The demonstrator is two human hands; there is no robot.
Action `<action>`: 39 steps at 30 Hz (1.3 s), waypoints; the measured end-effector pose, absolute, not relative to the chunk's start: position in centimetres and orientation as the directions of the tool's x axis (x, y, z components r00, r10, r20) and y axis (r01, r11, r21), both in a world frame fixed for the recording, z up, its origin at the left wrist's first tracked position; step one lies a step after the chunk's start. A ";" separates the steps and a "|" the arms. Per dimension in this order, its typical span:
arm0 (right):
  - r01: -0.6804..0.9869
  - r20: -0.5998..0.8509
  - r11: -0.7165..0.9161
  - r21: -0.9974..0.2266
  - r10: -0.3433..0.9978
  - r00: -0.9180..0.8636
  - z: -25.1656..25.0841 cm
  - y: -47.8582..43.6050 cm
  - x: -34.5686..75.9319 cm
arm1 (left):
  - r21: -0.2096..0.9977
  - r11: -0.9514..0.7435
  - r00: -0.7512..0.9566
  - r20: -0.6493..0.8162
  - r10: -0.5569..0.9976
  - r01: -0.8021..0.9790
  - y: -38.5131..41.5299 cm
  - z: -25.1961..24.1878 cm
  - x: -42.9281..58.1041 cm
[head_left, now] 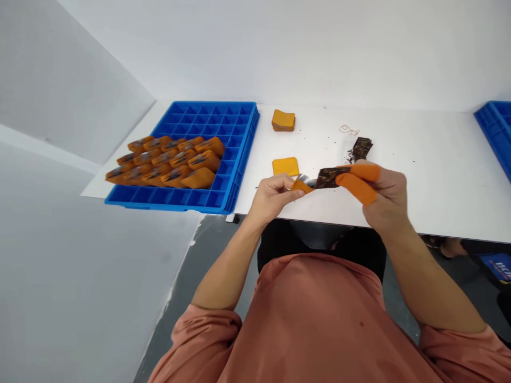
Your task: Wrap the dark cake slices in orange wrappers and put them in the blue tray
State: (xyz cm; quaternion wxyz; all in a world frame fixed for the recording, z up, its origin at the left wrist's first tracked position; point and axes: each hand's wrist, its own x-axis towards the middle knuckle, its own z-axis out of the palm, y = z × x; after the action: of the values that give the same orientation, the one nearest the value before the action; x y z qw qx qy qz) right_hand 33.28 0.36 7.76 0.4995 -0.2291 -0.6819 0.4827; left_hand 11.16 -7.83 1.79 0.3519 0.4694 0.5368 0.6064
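My left hand (275, 196) pinches an orange pouch (302, 185) whose silvery inner side shows at its mouth. Orange finger covers are on the thumb and forefinger of my right hand (379, 191). Between them I grip a thin dark brown pressed slab (330, 177), which looks like dried leaf. Its left end meets the mouth of the pouch; how far inside it reaches, I cannot tell. Behind my right hand lies a stack of similar dark slabs (362, 147) with crumbs around it. A flat yellow-orange pouch (285, 166) lies just beyond my left hand.
On the left stands a blue compartment tray (243, 154) holding several filled orange pouches (163, 159). A pile of flat pouches (283, 121) sits at the back, with thin loose bands (349, 130) to its right. Another blue tray (495, 127) is at the far right of the white table (439, 175).
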 end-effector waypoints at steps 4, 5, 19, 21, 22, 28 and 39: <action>-0.105 0.533 0.550 -0.829 0.717 -0.449 7.2 -0.1 32.5 | 0.978 -0.198 -0.288 0.207 0.935 0.063 -8.1 2.0 11.6; -0.093 0.547 0.571 -0.816 0.710 -0.444 7.1 -0.1 32.5 | 0.977 -0.202 -0.286 0.212 0.934 0.066 -8.1 2.0 11.6; -0.052 0.619 0.641 -0.765 0.711 -0.333 7.4 -0.8 31.9 | 0.967 -0.250 -0.289 0.255 0.923 0.055 -7.9 2.0 11.8; -0.008 0.643 0.682 -0.732 0.686 -0.342 7.5 -0.9 31.9 | 0.966 -0.251 -0.285 0.258 0.923 0.059 -7.8 2.0 11.8; 0.018 0.660 0.710 -0.704 0.663 -0.352 7.6 -1.0 31.9 | 0.966 -0.252 -0.284 0.259 0.923 0.061 -7.8 2.0 11.8; 0.052 0.736 0.838 -0.543 0.505 -0.451 7.7 -0.6 32.0 | 0.967 -0.243 -0.281 0.255 0.925 0.078 -7.8 1.5 11.8; 0.021 0.568 0.689 -0.724 0.614 -0.548 7.6 0.9 32.2 | 0.972 -0.234 -0.239 0.230 0.944 0.010 -8.0 2.0 12.1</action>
State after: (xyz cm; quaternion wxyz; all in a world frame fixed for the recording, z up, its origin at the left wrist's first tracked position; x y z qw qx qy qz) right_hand 32.22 0.92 7.56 0.4330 -0.1959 -0.8106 0.3421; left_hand 12.12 -7.98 2.02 0.3786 0.4871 0.4896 0.6162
